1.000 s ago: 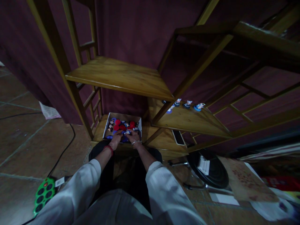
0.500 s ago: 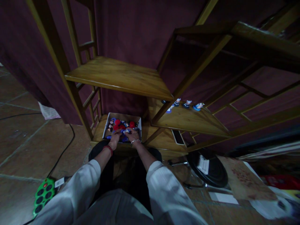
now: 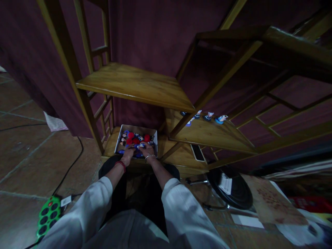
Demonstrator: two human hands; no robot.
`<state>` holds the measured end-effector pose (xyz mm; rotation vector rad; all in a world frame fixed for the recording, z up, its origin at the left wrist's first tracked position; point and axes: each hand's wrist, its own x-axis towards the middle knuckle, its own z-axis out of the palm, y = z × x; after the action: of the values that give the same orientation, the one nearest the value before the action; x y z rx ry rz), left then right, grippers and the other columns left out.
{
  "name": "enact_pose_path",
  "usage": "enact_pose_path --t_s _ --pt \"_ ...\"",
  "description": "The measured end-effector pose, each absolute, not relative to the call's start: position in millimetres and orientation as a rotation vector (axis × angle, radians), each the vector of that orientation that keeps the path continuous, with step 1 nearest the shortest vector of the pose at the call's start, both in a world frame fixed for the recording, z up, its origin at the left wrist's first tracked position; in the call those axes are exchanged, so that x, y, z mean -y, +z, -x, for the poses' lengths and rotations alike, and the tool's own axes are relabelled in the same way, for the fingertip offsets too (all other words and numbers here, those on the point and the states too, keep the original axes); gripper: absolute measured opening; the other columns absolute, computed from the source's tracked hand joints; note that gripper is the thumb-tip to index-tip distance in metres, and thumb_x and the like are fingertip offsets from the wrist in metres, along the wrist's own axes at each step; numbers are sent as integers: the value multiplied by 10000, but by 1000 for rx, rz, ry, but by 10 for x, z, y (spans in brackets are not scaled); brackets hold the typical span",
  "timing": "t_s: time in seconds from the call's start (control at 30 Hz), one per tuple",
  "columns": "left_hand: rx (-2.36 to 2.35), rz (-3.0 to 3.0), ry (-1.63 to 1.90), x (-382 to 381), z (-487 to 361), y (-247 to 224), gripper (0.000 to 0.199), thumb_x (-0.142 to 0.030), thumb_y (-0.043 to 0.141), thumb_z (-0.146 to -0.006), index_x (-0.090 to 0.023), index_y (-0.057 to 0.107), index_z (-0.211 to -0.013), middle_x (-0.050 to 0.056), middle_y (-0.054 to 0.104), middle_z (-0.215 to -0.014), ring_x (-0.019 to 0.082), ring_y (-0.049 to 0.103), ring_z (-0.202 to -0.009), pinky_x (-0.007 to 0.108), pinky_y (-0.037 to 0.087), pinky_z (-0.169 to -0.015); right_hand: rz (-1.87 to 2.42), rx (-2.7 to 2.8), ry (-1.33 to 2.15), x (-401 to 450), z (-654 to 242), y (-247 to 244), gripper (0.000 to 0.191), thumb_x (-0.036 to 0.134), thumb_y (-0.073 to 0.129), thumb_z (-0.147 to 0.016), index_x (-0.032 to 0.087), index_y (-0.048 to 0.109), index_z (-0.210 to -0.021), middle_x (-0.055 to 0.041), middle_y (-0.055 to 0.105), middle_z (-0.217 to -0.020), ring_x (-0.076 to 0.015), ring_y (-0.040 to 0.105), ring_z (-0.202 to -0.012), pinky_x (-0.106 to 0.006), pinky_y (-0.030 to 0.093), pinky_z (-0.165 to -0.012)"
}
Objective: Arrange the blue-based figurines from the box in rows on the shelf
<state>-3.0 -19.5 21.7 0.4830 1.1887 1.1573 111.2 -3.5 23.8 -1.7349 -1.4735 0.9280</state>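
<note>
Little shifts over the box [image 3: 155,139]: the right hand [image 3: 148,150] still grips a blue-and-white figurine [image 3: 141,145], handling apparently ongoing; left hand [image 3: 128,153] grip unclear.

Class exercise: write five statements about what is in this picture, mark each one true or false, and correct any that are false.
1. The left hand and the right hand are both at the box. True.
2. The box is covered by a lid. False: it is open, with red items showing inside.
3. Small figurines are on a wooden shelf to the right of the box. True.
4. The red bracelet is on the right wrist. False: it is on the left wrist.
5. The green object with dark round pads is on the shelf. False: it lies on the tiled floor at the left.
</note>
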Motion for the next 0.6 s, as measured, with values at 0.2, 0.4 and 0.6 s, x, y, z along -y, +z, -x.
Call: enact_pose_path --t_s 0.2,0.4,0.6 --pt "-1154 -511 1151 184 -26 148 364 26 478 -646 -135 592 -951 56 647 -832 173 596 -833 327 452 -833 1723 1475 946 18 -1205 184 312 302 598 -641 233 627 -943 29 639 -762 -146 597 -742 -259 483 -701" --pt "-1078 -515 1131 200 -31 146 296 30 472 -648 -124 629 -846 52 660 -807 185 596 -853 314 452 -835 1743 1412 978 -11 -1229 100 323 300 613 -622 225 627 -936 21 636 -744 -147 596 -708 -265 492 -662" --pt "-1034 -485 1154 204 -39 121 272 27 492 -658 -116 609 -859 38 648 -823 151 587 -811 320 454 -826 1669 1378 1002 -25 -1293 -25 278 309 598 -632 237 630 -898 25 638 -738 -135 591 -664 -261 493 -613"
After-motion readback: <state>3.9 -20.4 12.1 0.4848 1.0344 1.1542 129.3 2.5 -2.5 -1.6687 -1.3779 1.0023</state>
